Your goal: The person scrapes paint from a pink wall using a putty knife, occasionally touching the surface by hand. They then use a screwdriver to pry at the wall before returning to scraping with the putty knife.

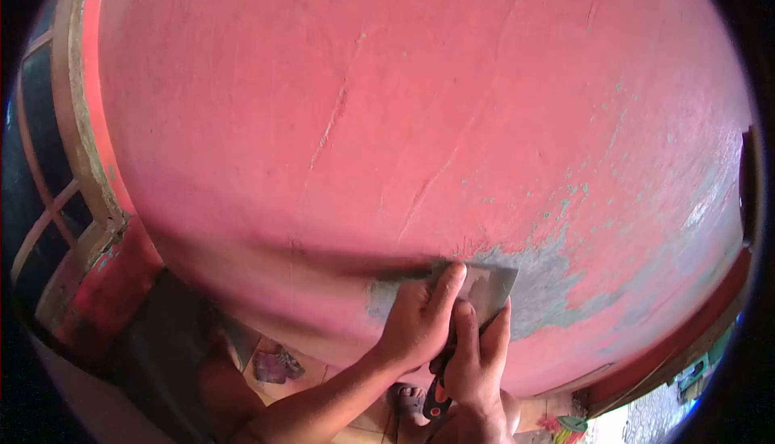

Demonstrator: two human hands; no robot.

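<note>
A wide-bladed putty knife [490, 284] lies against the pink wall [339, 145], its metal blade over a grey patch [541, 291] where the paint is gone. My right hand [475, 359] is closed around its dark handle, thumb pointing up toward the blade. From the left side, my left hand [421, 319] also grips the tool, with the thumb pressed on the blade's left part. Some fingers of both hands are hidden behind the tool. The lower end of the handle, black with orange, sticks out below my hands.
Cracks run down the wall, and greenish flecks [577, 194] show on its right. A window frame [69, 105] stands at the left. Below are a sandaled foot [412, 404], a crumpled dark cloth-like item [277, 365] on the tiles, and a colourful bundle [565, 425] at bottom right.
</note>
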